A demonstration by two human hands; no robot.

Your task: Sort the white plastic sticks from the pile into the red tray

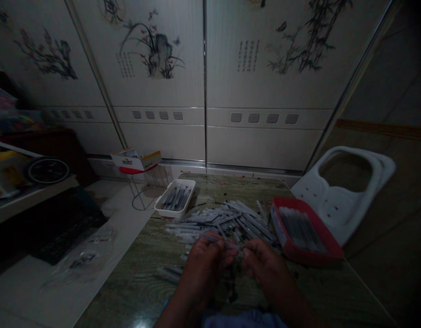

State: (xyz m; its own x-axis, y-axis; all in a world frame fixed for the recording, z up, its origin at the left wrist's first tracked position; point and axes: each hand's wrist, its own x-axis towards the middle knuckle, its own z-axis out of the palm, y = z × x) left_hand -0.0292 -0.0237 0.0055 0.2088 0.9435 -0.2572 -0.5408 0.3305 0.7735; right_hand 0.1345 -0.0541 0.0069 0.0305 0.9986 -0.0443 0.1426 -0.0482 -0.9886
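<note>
Above the near part of the table, my left hand (pixel 208 255) is closed around a slim, pale pen (pixel 229 245) that points to the right. The fingertips of my right hand (pixel 260 258) are pinched together at the pen's right end; exactly what they grip there is too dark and small to make out. Just beyond both hands lies a loose heap of similar pale, translucent pens (pixel 227 217), some with dark parts. A few more pens (pixel 171 273) rest left of my left forearm.
A white tray (pixel 158 211) holding pens stands at the table's far left. On the right is a red box (pixel 328 257) of aligned pens, beside a white plastic chair (pixel 350 214). Behind left, an open carton (pixel 128 162) sits on a red stool (pixel 137 171).
</note>
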